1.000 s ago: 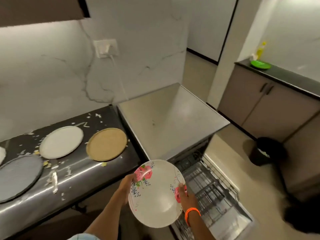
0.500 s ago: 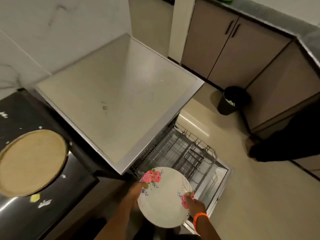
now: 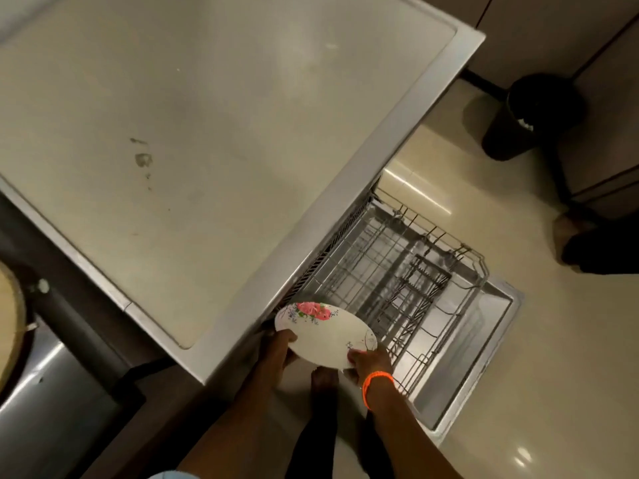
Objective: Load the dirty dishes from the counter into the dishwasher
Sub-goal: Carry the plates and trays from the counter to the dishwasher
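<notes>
I hold a white plate with pink flowers in both hands, tilted, low beside the near left corner of the pulled-out wire rack. My left hand grips its left rim. My right hand, with an orange wristband, pinches its right rim. The rack sits over the dishwasher's lowered door and holds no dishes that I can see. The dishwasher's pale flat top fills the upper left of the view. A tan round plate shows at the left edge on the dark counter.
A black bin stands on the pale floor by the grey cabinets at the upper right. A dark shape, perhaps someone's feet, lies at the right edge. My own legs are below the plate.
My view has swung right and down from the counter to the dishwasher. The plate has dropped lower and tilted flatter, close to the rack's near corner, still in both hands.
</notes>
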The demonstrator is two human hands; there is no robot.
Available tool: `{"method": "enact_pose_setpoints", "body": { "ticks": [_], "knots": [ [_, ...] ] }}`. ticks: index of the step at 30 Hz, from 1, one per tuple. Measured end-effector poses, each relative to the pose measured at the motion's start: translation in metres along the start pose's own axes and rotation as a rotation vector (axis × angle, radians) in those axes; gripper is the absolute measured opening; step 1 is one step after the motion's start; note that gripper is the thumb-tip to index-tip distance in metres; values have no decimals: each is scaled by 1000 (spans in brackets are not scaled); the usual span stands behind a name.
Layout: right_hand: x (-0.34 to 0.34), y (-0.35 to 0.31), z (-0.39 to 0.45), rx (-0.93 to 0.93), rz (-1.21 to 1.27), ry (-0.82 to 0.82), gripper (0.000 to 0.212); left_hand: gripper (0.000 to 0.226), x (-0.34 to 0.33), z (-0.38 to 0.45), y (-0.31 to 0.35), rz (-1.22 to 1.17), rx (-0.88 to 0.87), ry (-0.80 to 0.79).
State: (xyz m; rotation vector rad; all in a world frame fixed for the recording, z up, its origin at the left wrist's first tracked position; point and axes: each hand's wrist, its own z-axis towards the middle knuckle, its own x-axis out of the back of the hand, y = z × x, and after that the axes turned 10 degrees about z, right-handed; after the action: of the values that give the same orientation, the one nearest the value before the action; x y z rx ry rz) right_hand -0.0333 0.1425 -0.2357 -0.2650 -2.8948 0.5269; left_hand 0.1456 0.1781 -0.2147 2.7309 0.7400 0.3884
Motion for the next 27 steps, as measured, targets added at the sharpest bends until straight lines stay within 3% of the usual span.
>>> {"method": "enact_pose_setpoints", "body": {
  "ticks": [3, 10, 15, 19, 22, 27],
  "knots": [
    [-19, 4, 19, -81, 37, -38, 39, 38, -6, 11, -1, -87, -30, 25],
    [-64, 8, 13, -150, 159, -115, 17, 30, -14, 41, 4, -196, -45, 188],
    [-79, 10, 11, -166, 176, -140, 23, 13, -19, 35, 22, -186, -54, 269],
    [-86, 6, 11, -197, 93, -216, 17, 36, -25, 20, 39, -220, -27, 255],
    [-87, 4, 13, -202, 51, -229, 14, 40, -30, 13, 44, -125, -38, 280],
    [-84, 1, 18, -169, 40, -225, 13, 41, -28, 4, 49, -53, -26, 187]
  ]
}}
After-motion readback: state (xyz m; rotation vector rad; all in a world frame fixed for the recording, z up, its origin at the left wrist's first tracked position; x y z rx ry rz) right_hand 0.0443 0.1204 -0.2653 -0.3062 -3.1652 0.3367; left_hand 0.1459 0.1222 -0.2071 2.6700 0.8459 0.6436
